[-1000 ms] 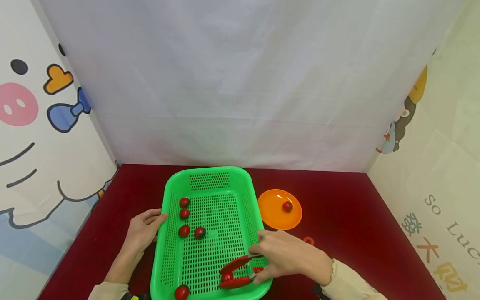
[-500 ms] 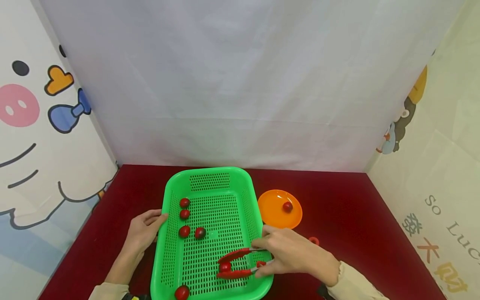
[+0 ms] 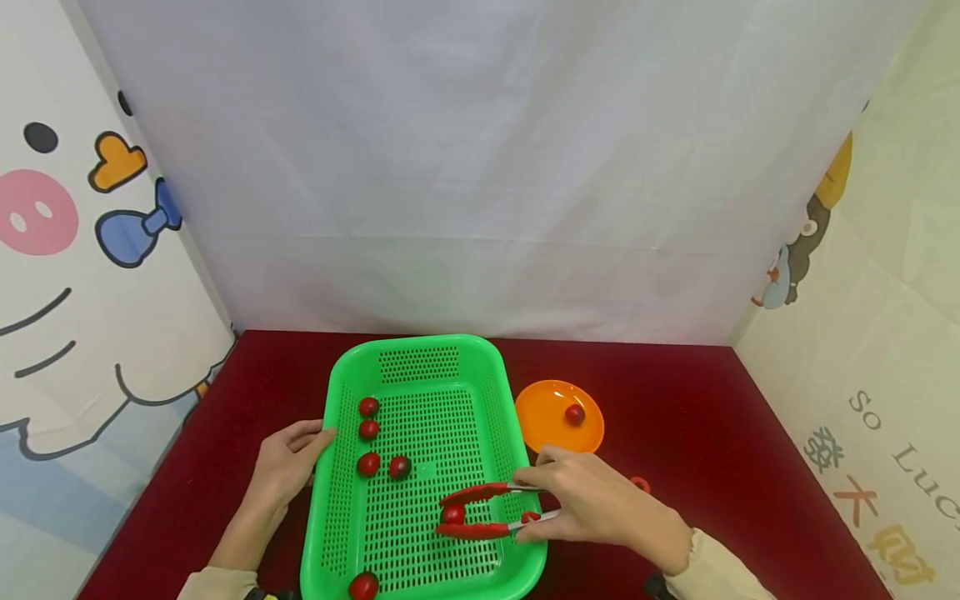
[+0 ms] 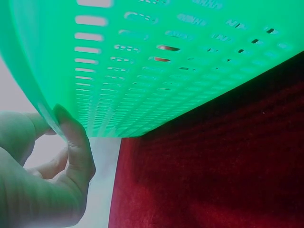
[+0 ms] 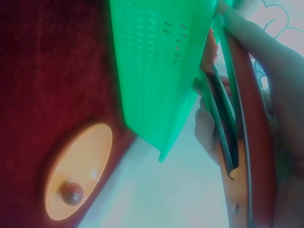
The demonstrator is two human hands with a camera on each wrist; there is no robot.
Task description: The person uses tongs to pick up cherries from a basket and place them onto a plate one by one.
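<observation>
Right hand (image 3: 592, 504) pinches tongs (image 3: 487, 512) on a tomato (image 3: 452, 514), tips pointing left across basket (image 3: 330, 500); left hand (image 3: 288, 461) grips its left rim.

The green basket (image 3: 420, 362) at lower centre of the head view is moulded plastic, perforated with small slots, with a smooth, faintly shiny rim. The tongs (image 3: 487, 511) have bright metal arms and red tips of matt, rubbery look. The cherry tomatoes (image 3: 368, 463) at the basket's left are glossy and smooth-skinned. The orange plate (image 3: 551, 437) right of the basket is smooth plastic with a soft sheen. The table cover (image 3: 712, 450) is dark red cloth, matt and finely napped. The backdrop (image 3: 480, 167) looks like white matt fabric.
</observation>
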